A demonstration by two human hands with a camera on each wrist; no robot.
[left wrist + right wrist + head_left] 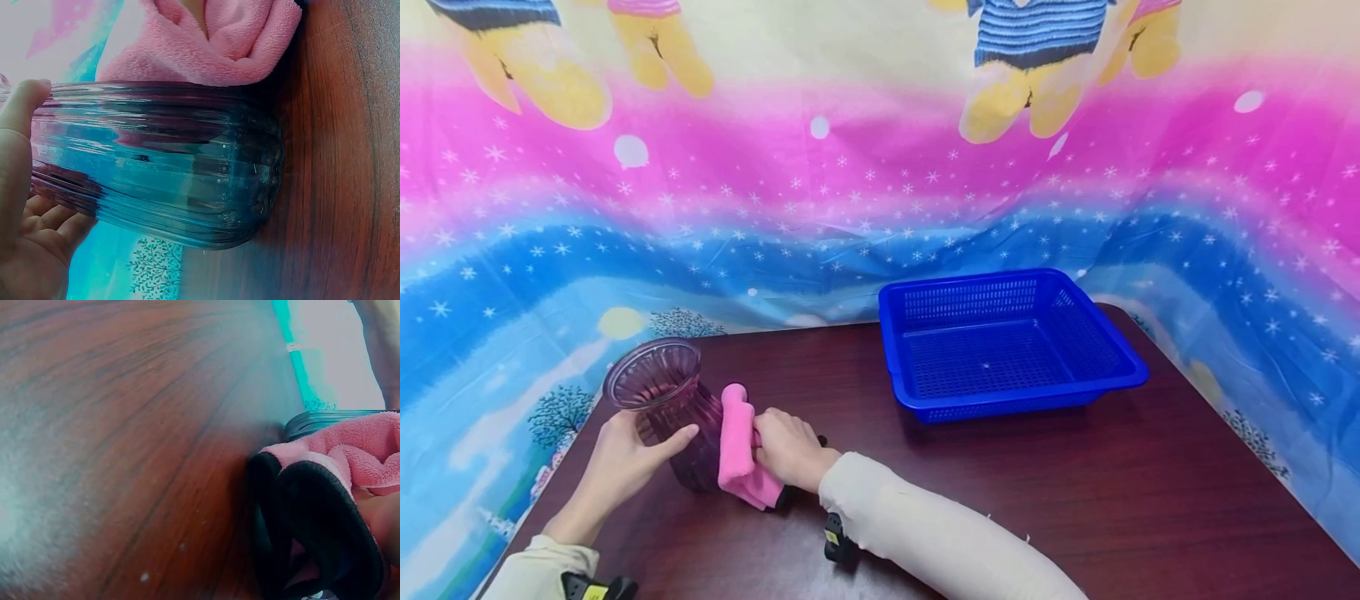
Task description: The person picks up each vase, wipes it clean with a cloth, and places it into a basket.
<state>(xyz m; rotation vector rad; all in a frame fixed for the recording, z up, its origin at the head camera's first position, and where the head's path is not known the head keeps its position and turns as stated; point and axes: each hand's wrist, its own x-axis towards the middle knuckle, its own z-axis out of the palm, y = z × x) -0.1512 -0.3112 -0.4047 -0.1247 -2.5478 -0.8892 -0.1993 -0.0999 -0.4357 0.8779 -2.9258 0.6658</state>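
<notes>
A ribbed purple glass vase with a flared rim stands at the left of the table. My left hand grips it below the rim, thumb on the near side and fingers curled round the other, as the left wrist view shows with the clear vase wall. Against the vase's right side is a folded pink cloth, fluffy on its pink face. My right hand holds this cloth from the right; some of its fingers are hidden in the folds. In the right wrist view, black edging shows on the cloth.
An open blue plastic basket with slotted walls sits toward the back right of the dark wood table. Behind and beside the table hangs a printed curtain in pink and blue. Black devices are strapped to both wrists.
</notes>
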